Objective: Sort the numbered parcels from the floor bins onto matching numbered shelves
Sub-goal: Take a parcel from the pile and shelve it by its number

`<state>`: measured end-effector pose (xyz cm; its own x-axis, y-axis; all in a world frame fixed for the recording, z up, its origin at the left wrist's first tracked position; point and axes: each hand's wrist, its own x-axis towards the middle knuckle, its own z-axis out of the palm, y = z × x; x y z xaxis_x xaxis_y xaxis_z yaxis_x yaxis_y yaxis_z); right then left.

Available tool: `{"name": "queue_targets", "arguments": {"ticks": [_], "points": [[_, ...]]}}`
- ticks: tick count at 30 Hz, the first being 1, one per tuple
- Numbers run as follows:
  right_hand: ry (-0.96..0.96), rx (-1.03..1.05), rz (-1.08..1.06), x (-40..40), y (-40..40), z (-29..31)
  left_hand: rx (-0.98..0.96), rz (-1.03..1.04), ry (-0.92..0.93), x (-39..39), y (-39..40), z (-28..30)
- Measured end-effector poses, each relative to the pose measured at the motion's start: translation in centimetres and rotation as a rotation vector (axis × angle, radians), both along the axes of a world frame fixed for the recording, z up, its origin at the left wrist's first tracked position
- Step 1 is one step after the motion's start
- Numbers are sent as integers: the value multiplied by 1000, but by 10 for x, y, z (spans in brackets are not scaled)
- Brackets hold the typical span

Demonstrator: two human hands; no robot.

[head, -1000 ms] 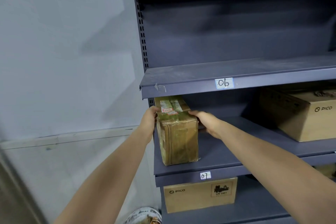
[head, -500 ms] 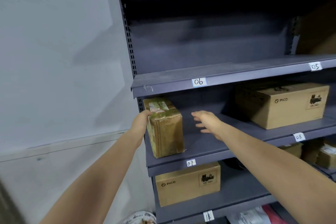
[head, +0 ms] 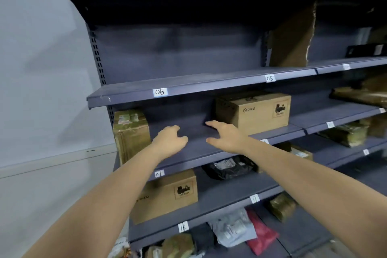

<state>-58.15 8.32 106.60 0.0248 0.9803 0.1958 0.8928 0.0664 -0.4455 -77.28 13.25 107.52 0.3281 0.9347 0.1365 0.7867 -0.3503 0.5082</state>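
A pale wall [head: 41,90] fills the left side. Next to it, at the far left end of the shelf [head: 188,153] tagged 07 [head: 159,173], stands the parcel [head: 130,132]: a tall brown block wrapped in glossy tape, with a printed sticker on top. It stands alone, and neither hand touches it.

The left hand [head: 169,141] hovers just right of the parcel, over the bare grey metal of the shelf, its fingers loosely curled and holding nothing. The right hand [head: 225,136] is beside it, well apart from the parcel, fingers spread and reaching forward, also holding nothing; its fingertips lie near the lower left corner of a plain cardboard box [head: 253,112] printed "PICO", though whether they touch it is hard to tell.

The shelf above carries paper tags 06 [head: 160,91] and 05 [head: 269,78]. Below shelf 07 sits a second cardboard box [head: 167,195], and to its right a crinkled black plastic bag [head: 229,166]. Lower down lie a soft grey mailer [head: 233,229] and a red pouch [head: 261,234], both blurred.
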Motion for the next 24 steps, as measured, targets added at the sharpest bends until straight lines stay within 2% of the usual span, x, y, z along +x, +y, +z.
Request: {"name": "queue_targets", "arguments": {"ticks": [4,10,17,24], "points": [[-193,-35,-46,57,-59,-4,49,-172,120,73,-39,-6],[-408,-53,-260,150,-131,-10,135,-400,279,185,-84,-13],[-521,-113,-467,257,-193,-16,273,-650,342,321,-119,-18],[-604,-226,-656,375,-216,-27,336,-871,376,459,-125,-25]]}}
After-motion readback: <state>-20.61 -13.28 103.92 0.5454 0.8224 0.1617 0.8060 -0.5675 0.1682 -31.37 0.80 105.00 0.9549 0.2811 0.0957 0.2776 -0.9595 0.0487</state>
